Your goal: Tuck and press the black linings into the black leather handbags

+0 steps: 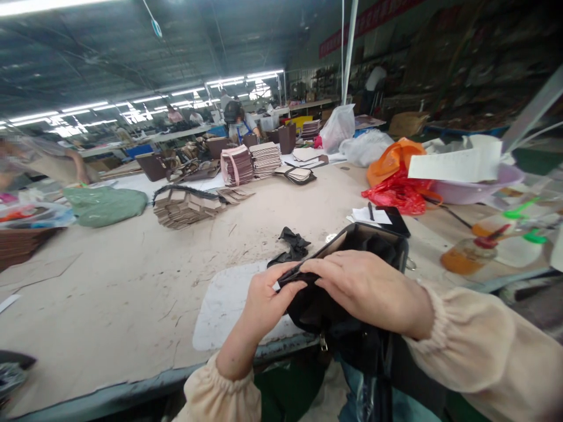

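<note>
A black bag (352, 328) with a stiff rim and a small metal zip pull rests over the table's front edge, its opening facing up. At the left end of its rim, my left hand (264, 299) pinches the edge between thumb and fingers. My right hand (369, 287) lies across the opening, with its fingertips pressed on the same edge close to my left fingers. A white board (229, 305) lies under the bag's left side. Just beyond my hands sits a crumpled black scrap (288, 246).
Stacks of cut pieces (187, 206) and banded bundles (237, 165) stand farther back. A green bag (103, 205) lies at left. To the right are a glue jar (468, 256), a red plastic bag (398, 190) and a lilac basin (479, 189). A co-worker (240, 120) sits across the table.
</note>
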Demonstrator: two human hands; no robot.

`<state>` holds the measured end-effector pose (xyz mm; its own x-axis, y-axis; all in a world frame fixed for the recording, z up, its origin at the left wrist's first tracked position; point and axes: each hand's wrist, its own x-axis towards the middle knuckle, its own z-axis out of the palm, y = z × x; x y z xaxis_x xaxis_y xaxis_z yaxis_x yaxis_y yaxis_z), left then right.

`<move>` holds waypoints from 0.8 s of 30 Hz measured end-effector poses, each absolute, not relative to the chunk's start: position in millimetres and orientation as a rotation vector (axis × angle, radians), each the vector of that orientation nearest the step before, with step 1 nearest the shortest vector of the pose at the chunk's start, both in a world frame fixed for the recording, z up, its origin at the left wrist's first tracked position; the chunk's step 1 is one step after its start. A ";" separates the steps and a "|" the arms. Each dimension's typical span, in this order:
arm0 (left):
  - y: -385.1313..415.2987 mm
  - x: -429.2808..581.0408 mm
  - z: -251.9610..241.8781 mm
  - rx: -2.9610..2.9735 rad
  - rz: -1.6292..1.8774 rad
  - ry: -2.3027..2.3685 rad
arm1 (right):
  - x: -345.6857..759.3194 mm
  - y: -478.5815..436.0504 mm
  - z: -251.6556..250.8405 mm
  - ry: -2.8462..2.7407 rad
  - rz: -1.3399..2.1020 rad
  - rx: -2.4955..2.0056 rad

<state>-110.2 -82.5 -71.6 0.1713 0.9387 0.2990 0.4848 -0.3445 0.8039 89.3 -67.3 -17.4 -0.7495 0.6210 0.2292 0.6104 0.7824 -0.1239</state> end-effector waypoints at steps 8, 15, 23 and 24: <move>-83.4 -111.9 -69.2 1.903 1.083 1.339 | 84.4 -71.4 -17.0 -2.774 0.022 -0.778; -82.2 -114.1 -72.2 1.944 1.126 1.312 | 81.1 -70.8 -17.9 -2.669 0.142 -0.814; -82.3 -114.5 -73.5 2.027 1.124 1.323 | 72.8 -69.1 -18.2 -2.698 0.088 -0.700; -82.2 -114.2 -73.3 2.031 1.124 1.319 | 72.0 -68.6 -19.1 -2.694 0.088 -0.705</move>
